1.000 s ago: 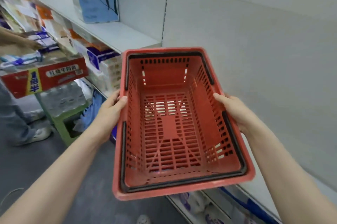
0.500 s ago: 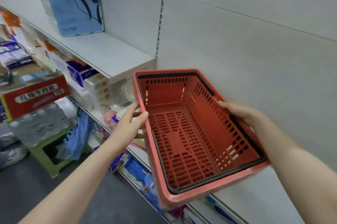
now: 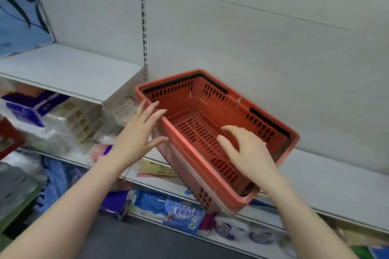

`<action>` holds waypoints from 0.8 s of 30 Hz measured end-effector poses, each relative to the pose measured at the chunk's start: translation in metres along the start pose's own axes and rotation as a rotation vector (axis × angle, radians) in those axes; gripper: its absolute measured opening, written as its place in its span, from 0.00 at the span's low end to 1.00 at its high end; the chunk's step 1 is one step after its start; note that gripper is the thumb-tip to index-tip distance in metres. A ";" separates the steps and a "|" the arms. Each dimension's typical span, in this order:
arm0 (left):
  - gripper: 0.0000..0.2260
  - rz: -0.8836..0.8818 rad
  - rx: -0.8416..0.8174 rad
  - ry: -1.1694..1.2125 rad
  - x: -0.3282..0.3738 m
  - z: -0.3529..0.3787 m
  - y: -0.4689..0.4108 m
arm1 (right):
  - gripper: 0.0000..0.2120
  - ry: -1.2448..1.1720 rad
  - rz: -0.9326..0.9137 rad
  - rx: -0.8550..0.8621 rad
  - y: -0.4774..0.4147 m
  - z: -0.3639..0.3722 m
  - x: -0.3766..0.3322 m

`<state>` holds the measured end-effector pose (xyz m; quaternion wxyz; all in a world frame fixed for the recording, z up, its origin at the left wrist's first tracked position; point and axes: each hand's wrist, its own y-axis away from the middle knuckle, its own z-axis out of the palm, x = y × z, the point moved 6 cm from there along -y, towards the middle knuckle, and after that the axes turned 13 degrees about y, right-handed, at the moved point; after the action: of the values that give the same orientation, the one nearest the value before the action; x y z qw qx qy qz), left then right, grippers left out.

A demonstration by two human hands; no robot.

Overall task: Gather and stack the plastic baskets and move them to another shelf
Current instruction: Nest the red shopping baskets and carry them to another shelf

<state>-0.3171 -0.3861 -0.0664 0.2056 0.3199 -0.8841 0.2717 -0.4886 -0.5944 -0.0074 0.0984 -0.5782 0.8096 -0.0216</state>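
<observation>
A red plastic basket (image 3: 210, 115) with black handles folded on its rim sits tilted on a white shelf (image 3: 328, 180), its near corner hanging past the shelf's front edge. A paler second rim shows just under its top rim on the near side. My left hand (image 3: 136, 132) is beside the basket's left rim with fingers spread, holding nothing. My right hand (image 3: 248, 153) hovers over the basket's inside, fingers apart and slightly curled, gripping nothing.
A higher white shelf (image 3: 63, 69) at the left carries a blue pack (image 3: 19, 10). Under it lie wrapped tissue packs (image 3: 52, 124). More blue packs (image 3: 181, 214) fill the level below the basket. A slotted upright (image 3: 144, 27) divides the grey back panels.
The basket went from being held by both hands in the air to resting on the white shelf. Both hands have let go of its rim and opened.
</observation>
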 end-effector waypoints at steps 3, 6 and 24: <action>0.27 0.105 0.007 -0.031 -0.002 -0.006 -0.007 | 0.34 0.097 -0.013 -0.105 0.045 0.012 -0.029; 0.25 0.183 0.053 -0.061 0.002 -0.016 -0.009 | 0.33 0.313 -0.023 -0.058 0.074 0.028 -0.032; 0.17 0.182 0.153 -0.167 0.003 0.000 -0.038 | 0.25 0.299 0.230 0.228 -0.011 0.044 0.062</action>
<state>-0.2931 -0.4116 -0.0514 0.0810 0.2747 -0.9001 0.3282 -0.4896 -0.6526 -0.0567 0.0438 -0.4574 0.8683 -0.1869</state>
